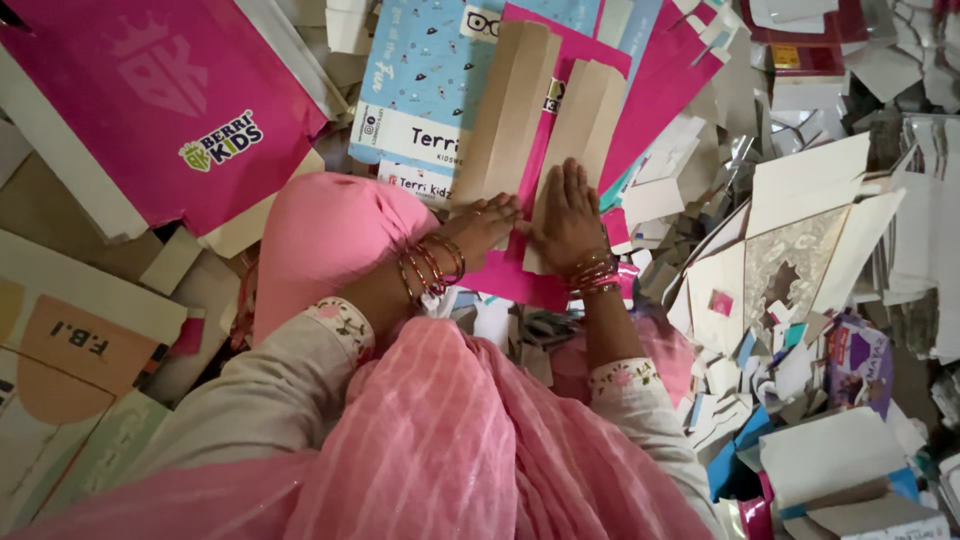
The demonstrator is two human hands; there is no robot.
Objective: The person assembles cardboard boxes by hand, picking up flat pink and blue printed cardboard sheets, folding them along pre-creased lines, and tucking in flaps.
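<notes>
A flat pink card sheet (pixel 545 170) lies in front of me with two brown cardboard flaps folded over it. My left hand (pixel 487 222) presses flat on the near end of the left flap (pixel 510 105). My right hand (pixel 567 212) presses flat, fingers together, on the near end of the right flap (pixel 585 115). The two hands touch side by side. Bangles sit on both wrists. My pink-clothed knee (pixel 330 240) rises just left of the hands.
A large pink printed sheet (pixel 150 100) lies at the upper left, a light blue patterned sheet (pixel 420 80) beside it. White and grey card offcuts (pixel 800 230) pile up on the right. Tan cartons (pixel 70 340) lie at the left.
</notes>
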